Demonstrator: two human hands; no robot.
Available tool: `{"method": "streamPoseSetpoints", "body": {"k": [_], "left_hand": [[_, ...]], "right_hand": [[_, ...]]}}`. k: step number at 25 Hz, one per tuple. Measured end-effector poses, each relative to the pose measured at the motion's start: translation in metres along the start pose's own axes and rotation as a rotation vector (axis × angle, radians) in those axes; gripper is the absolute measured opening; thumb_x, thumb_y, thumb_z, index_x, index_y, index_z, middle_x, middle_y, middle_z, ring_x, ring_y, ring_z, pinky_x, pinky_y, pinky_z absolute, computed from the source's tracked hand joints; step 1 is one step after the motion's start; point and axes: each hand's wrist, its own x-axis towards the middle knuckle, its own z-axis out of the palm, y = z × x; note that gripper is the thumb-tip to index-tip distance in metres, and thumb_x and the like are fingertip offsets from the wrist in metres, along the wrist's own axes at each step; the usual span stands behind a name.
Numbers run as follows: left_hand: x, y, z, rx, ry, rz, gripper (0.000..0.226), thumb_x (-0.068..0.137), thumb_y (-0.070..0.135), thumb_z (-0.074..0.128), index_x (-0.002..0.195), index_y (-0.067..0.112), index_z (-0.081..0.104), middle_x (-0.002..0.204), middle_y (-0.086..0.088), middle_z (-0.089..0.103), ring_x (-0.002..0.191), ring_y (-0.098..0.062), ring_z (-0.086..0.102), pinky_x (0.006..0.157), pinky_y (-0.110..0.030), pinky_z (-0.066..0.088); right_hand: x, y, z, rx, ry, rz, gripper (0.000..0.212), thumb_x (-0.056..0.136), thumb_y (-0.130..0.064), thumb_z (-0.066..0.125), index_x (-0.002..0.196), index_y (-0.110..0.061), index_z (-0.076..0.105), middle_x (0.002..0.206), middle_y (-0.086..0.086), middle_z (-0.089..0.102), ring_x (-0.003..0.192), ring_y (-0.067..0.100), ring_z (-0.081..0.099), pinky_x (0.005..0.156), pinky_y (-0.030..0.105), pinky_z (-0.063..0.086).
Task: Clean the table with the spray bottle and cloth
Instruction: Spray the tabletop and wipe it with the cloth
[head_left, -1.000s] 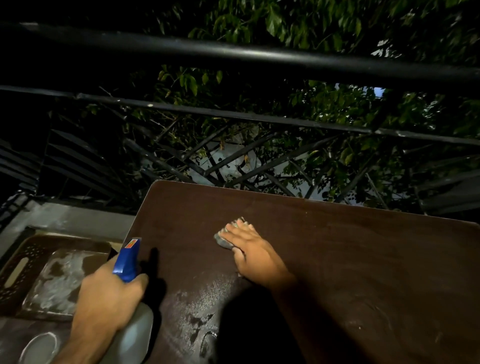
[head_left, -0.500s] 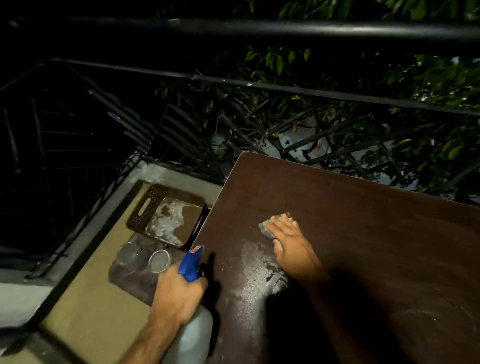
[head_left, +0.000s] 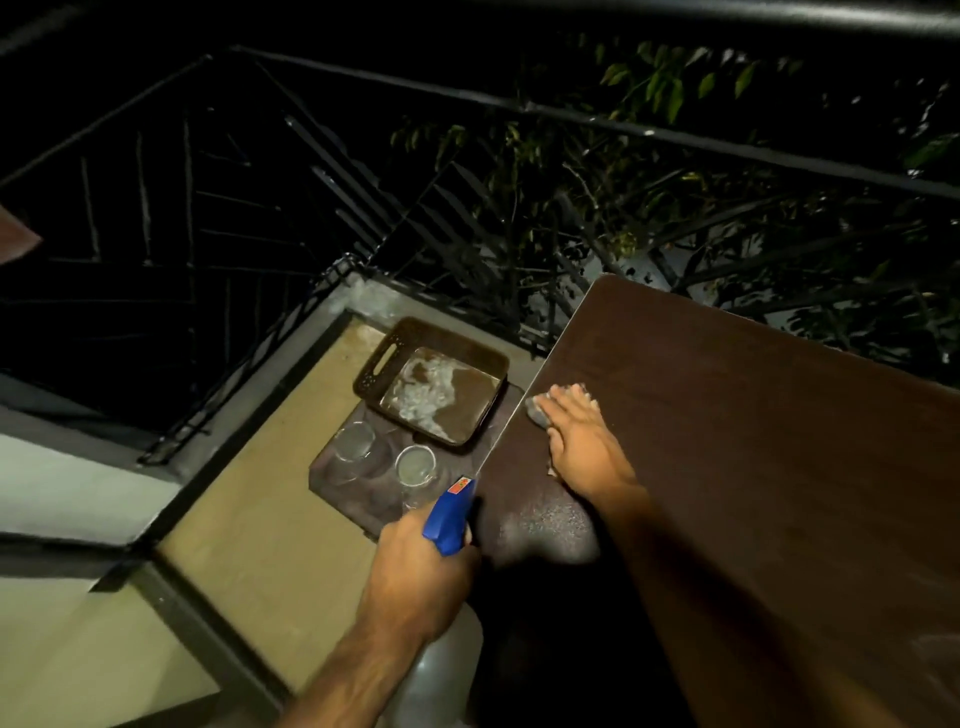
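A dark brown table (head_left: 753, 441) fills the right half of the head view. My right hand (head_left: 579, 439) lies flat on it near the left edge, pressing a small grey cloth (head_left: 537, 410) that shows under the fingertips. A wet speckled patch (head_left: 540, 525) shines on the tabletop just behind that hand. My left hand (head_left: 418, 577) grips a spray bottle with a blue head (head_left: 449, 512) and a pale body (head_left: 441, 680), held at the table's left edge with the nozzle pointing forward.
On the floor to the left lies a dark mat (head_left: 358, 483) with a brown perforated tray (head_left: 431, 382) and two clear glasses (head_left: 415, 465). A black metal railing (head_left: 467, 98) runs around the balcony, with tree leaves beyond it.
The view has swung left and down, so the floor, tray and glasses now show. My right hand has slid the cloth toward the table's left edge. The left hand still holds the bottle.
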Motion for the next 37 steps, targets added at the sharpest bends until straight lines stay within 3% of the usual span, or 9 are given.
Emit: {"method": "streamPoseSetpoints", "body": {"k": [3,6,9,13,20,25,27,30,37], "left_hand": [[0.0,-0.011,-0.012,0.044,-0.049,0.02,0.023,0.07,0.011,0.061,0.061,0.018,0.041,0.053,0.001,0.047,0.051,-0.018,0.041,0.049,-0.032,0.03],[0.005,-0.013,-0.022,0.063,-0.107,0.046,0.03,0.075,0.011,0.062,0.057,0.019,0.039,0.053,0.0,0.047,0.052,-0.019,0.043,0.05,-0.035,0.032],[0.013,-0.016,-0.026,0.01,-0.134,0.03,0.012,0.079,0.012,0.061,0.071,0.009,0.053,0.068,-0.012,0.062,0.061,-0.028,0.055,0.06,-0.05,0.048],[0.016,-0.02,-0.03,0.001,-0.172,0.039,0.009,0.083,0.009,0.061,0.08,0.002,0.058,0.075,-0.015,0.066,0.061,-0.028,0.058,0.06,-0.047,0.05],[0.01,-0.043,-0.035,0.068,-0.247,0.1,0.004,0.083,0.01,0.063,0.082,0.007,0.059,0.08,-0.016,0.071,0.077,-0.035,0.069,0.074,-0.053,0.057],[-0.006,-0.045,-0.035,0.042,-0.163,0.122,0.019,0.062,0.026,0.055,0.065,0.007,0.051,0.061,-0.011,0.061,0.062,-0.037,0.059,0.056,-0.049,0.046],[-0.014,-0.045,-0.031,0.045,-0.113,0.108,0.018,0.058,0.025,0.054,0.062,0.009,0.046,0.053,-0.005,0.052,0.056,-0.034,0.05,0.05,-0.042,0.038],[-0.031,-0.041,-0.024,0.036,-0.049,0.109,0.019,0.059,0.024,0.058,0.066,0.008,0.053,0.056,-0.005,0.055,0.063,-0.035,0.055,0.053,-0.041,0.041],[-0.065,-0.028,-0.001,0.025,-0.01,0.137,0.012,0.063,0.019,0.063,0.068,0.009,0.059,0.062,-0.006,0.062,0.068,-0.033,0.059,0.063,-0.046,0.047]], "right_hand": [[-0.01,-0.019,0.018,-0.015,0.019,0.025,0.057,0.093,-0.012,0.043,0.148,-0.027,0.038,0.158,0.0,0.029,0.149,0.017,0.009,0.122,0.04,0.004],[-0.066,-0.05,0.057,-0.081,-0.134,-0.277,0.056,0.092,-0.019,0.034,0.148,-0.019,0.035,0.151,0.005,0.039,0.147,0.022,0.011,0.121,0.041,0.004],[-0.097,-0.071,0.107,-0.079,-0.142,-0.325,0.05,0.105,-0.02,0.007,0.153,-0.004,0.003,0.137,0.012,0.038,0.146,0.026,0.015,0.119,0.035,0.007],[-0.114,-0.074,0.09,-0.064,-0.212,-0.256,0.044,0.106,-0.022,0.014,0.138,-0.009,0.041,0.153,0.016,0.027,0.13,0.022,0.043,0.114,0.039,0.03],[-0.081,-0.069,0.041,-0.042,0.149,0.092,0.061,0.091,-0.01,0.044,0.15,-0.022,0.034,0.158,-0.002,0.022,0.149,0.017,0.005,0.118,0.03,-0.008],[-0.14,-0.082,0.115,-0.122,-0.314,-0.23,0.043,0.097,-0.025,0.041,0.138,-0.015,0.052,0.145,0.012,0.048,0.146,0.027,0.02,0.118,0.042,0.015],[-0.151,-0.064,0.117,-0.16,-0.315,-0.302,0.041,0.1,-0.028,0.041,0.139,-0.02,0.049,0.146,0.008,0.047,0.144,0.026,0.023,0.111,0.047,0.033],[-0.174,-0.057,0.071,-0.085,-0.267,-0.383,0.043,0.097,-0.025,0.042,0.139,-0.023,0.049,0.148,0.005,0.045,0.141,0.026,0.032,0.113,0.05,0.031],[-0.138,0.022,-0.035,-0.035,0.119,0.164,0.056,0.095,-0.011,0.048,0.148,-0.025,0.037,0.157,-0.001,0.028,0.148,0.015,0.012,0.121,0.031,-0.001]]}}
